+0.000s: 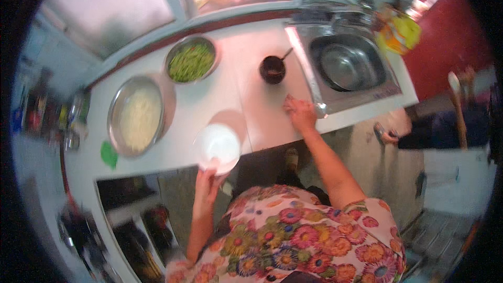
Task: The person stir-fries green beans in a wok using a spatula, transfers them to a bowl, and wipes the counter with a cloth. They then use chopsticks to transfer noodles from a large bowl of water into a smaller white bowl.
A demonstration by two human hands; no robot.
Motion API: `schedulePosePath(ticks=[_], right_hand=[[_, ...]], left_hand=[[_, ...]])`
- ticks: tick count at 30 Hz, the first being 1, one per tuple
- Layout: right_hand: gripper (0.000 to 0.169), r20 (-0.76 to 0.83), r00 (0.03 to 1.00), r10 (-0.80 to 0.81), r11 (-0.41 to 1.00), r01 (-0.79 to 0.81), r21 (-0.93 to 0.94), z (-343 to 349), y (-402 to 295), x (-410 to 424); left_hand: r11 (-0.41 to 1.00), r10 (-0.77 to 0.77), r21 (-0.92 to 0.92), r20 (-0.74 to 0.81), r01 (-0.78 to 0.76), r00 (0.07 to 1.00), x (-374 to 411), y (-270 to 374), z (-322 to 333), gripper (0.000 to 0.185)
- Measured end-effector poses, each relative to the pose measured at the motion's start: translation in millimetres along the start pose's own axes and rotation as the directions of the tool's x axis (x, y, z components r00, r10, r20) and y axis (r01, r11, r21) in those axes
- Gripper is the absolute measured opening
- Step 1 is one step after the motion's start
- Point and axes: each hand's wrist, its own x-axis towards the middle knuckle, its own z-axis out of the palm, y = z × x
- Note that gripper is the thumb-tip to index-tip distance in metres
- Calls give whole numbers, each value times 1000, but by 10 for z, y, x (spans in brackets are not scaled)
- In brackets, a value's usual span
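My left hand (pixel 208 182) grips a white bowl (pixel 221 145) by its near rim, with the thumb over the edge. The bowl is held at the counter's front edge and casts a shadow on the top; its inside looks plain white. My right hand (pixel 301 113) is over the counter beside the sink's left edge, its fingers bent and blurred. Beyond it stands a small dark cup or pot (pixel 272 70), with a handle or spoon slanting out towards the sink. I cannot tell whether the right hand touches anything.
On the white counter (pixel 220 98) stand a metal bowl of chopped greens (pixel 190 62) and a wide metal bowl of pale food (pixel 140 120). A green leaf-shaped piece (pixel 109 155) lies beside them. Right are a steel sink (pixel 347 63) and a yellow packet (pixel 399 33). Another person's foot (pixel 387 136) shows.
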Motion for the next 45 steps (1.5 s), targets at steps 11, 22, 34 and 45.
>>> schedulePosePath(ticks=[11, 22, 34, 45], right_hand=[[37, 701, 680, 216, -453, -567, 689, -900, 1276, 403], [13, 538, 813, -223, -879, -406, 249, -1308, 2413, 315], [29, 569, 808, 155, -500, -432, 750, -1525, 3370, 1128], [33, 468, 868, -169, 537, -317, 782, -3060, 4465, 2682]], left_hand=[[995, 64, 73, 53, -67, 997, 411, -661, 1848, 65], [955, 75, 267, 204, -130, 976, 825, -977, 2338, 60], [981, -22, 193, 263, -30, 965, 918, -1555, 3338, 64], [997, -15, -70, 169, 27, 985, 1342, -2578, 4794, 62]])
